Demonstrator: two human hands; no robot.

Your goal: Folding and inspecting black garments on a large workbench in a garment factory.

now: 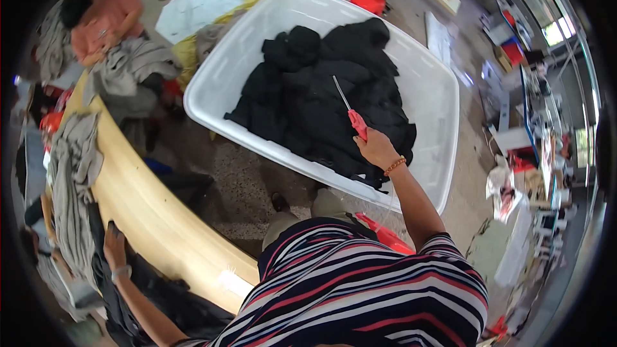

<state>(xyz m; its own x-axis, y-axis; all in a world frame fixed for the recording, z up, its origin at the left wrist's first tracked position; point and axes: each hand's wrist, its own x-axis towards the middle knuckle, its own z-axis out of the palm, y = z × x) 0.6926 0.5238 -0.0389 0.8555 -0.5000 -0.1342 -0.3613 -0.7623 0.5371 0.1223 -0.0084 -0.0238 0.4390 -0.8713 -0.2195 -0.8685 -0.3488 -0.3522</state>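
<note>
Gray cloth (77,160) drapes along the left edge of the yellowish tabletop (151,202), a co-worker (106,22) at its far end; the left hand (116,249), fingers close together, rests on dark fabric (154,289), whether gripping I cannot tell; a white tub (215,77) holds heaped black cloth (340,106), and above it, toward the near edge, the right hand (378,149) wraps its fingers round a red-handled tool (357,123); workbenches (517,138) line the room's right side
</note>
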